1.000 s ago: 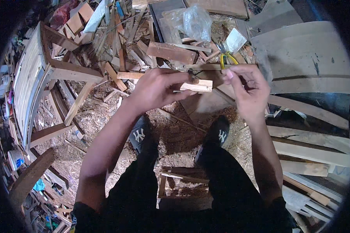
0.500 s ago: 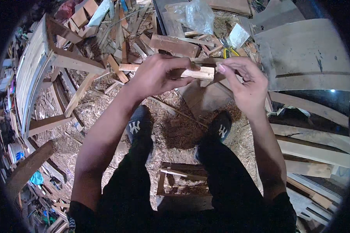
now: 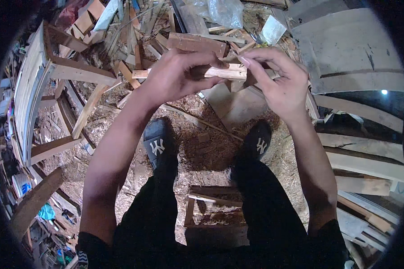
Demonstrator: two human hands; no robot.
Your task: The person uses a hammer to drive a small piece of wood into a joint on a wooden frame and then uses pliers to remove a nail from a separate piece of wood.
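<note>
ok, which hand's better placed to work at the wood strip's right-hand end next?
Right, I'd judge: the right hand is pinched close by that end; the left hand grips the wood strip.

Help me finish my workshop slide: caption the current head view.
Left hand gripping a wooden stick, right hand close at its end, above a shaving-strewn floor.

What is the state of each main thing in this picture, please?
Left hand: closed around the wooden piece.
Wooden piece: gripped, crosswise, right end exposed.
Right hand: thumb and finger pinched by that end; anything between them is too small to tell.
Clear plastic: crumpled, cut off by the upper edge.
Dark shoes: apart, toes forward.
</note>
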